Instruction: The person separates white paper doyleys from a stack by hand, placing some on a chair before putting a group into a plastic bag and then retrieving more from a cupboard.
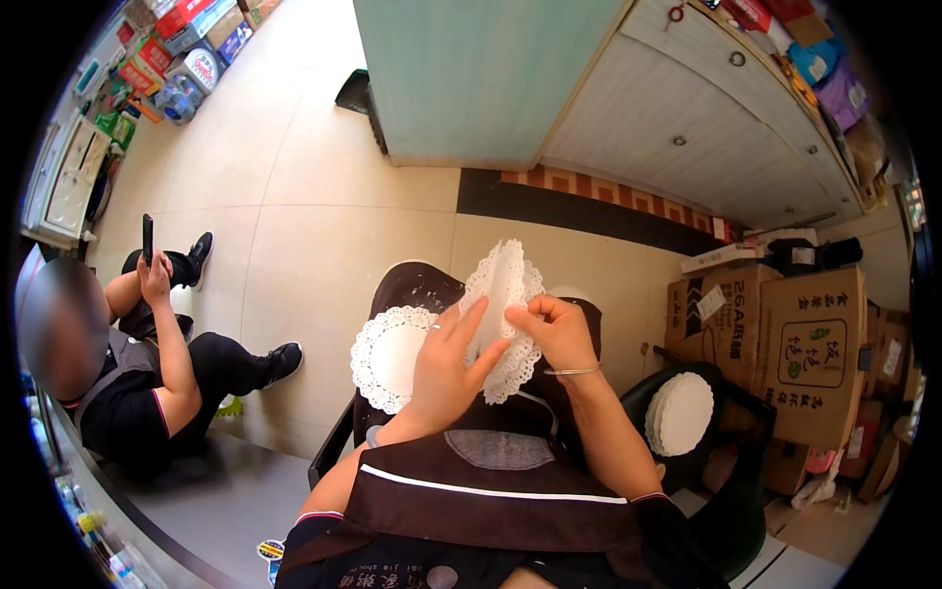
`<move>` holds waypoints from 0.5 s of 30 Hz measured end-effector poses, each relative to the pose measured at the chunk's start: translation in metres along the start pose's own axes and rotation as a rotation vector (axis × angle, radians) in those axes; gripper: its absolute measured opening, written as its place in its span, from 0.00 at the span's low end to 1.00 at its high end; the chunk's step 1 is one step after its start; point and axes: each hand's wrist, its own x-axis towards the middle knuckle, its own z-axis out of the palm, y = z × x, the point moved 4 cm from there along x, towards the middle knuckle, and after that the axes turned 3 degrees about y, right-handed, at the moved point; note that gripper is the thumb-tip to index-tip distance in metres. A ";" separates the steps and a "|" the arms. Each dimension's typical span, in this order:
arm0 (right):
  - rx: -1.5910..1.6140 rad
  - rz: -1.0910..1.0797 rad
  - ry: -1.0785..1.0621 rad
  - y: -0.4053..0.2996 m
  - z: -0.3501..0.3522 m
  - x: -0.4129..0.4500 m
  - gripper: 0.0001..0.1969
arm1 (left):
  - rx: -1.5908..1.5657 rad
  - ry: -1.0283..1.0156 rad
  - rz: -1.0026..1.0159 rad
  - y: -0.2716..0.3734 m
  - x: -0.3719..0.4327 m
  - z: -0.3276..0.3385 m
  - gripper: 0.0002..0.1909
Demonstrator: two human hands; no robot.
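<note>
Round white paper doilies [508, 276] with lacy cut edges stand bent upward over my lap, a crease running between their halves. My right hand [563, 331] pinches their near-right edge between thumb and fingers. Against their left side lies my left hand [445, 368], fingers stretched out and thumb across the lower part, steadying them. Whether its fingertips reach behind the paper is hidden. Another white doily or doily stack [394, 361] lies flat on my left thigh, partly under my left hand. Small white paper bits [423, 294] dot the dark cloth over my left knee.
A stack of white doilies [681, 412] rests on a dark chair [640, 397] at my right. Cardboard boxes [809, 353] stand beyond it. On the left a seated person [158, 368] holds a phone [148, 239]. A pale cabinet [677, 125] stands ahead.
</note>
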 end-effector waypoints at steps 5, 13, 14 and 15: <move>-0.083 -0.050 -0.004 0.004 0.002 0.000 0.11 | -0.198 -0.078 -0.079 0.008 0.002 0.002 0.24; -0.015 0.011 -0.065 0.003 0.008 -0.002 0.11 | -0.418 -0.070 -0.302 0.000 -0.002 0.009 0.15; -0.016 0.011 -0.066 0.003 0.008 -0.002 0.11 | -0.464 -0.093 -0.421 -0.004 -0.004 0.011 0.13; -0.036 -0.008 -0.076 0.001 0.008 -0.003 0.11 | -0.464 -0.092 -0.421 -0.008 -0.005 0.011 0.13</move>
